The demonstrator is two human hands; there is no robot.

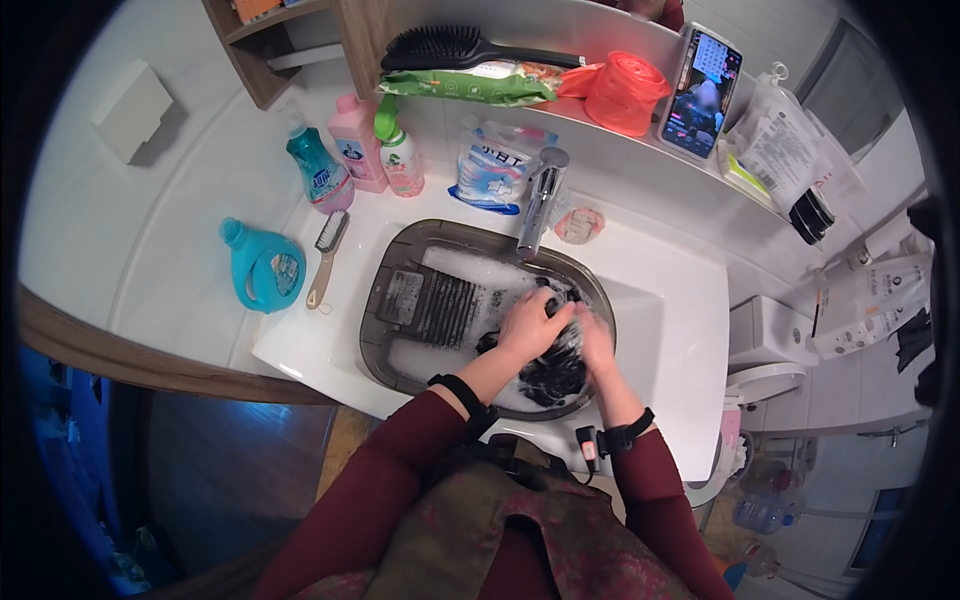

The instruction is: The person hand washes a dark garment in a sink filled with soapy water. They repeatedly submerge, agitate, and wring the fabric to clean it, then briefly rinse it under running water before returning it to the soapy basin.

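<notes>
Both my hands are in a dark translucent basin point(372, 340) of soapy water, over its right half. My left hand point(533, 327) is closed on a wet black cloth point(552, 382), its fingers curled over the top. Pressed against the same bunched fabric from the right, my right hand point(594, 338) is closed too, slightly blurred. Foam clings to the cloth, and part of it lies down in the suds. What kind of garment it is, I cannot make out. A ribbed washboard point(447, 308) forms the basin's left part.
The basin sits in a white sink point(655, 330) under a chrome faucet point(543, 200). To the left stand a teal detergent jug point(268, 268), a scrubbing brush point(326, 258) and several bottles. A detergent pouch point(497, 165) leans behind. A phone point(702, 92) and a hairbrush point(450, 47) rest on the shelf.
</notes>
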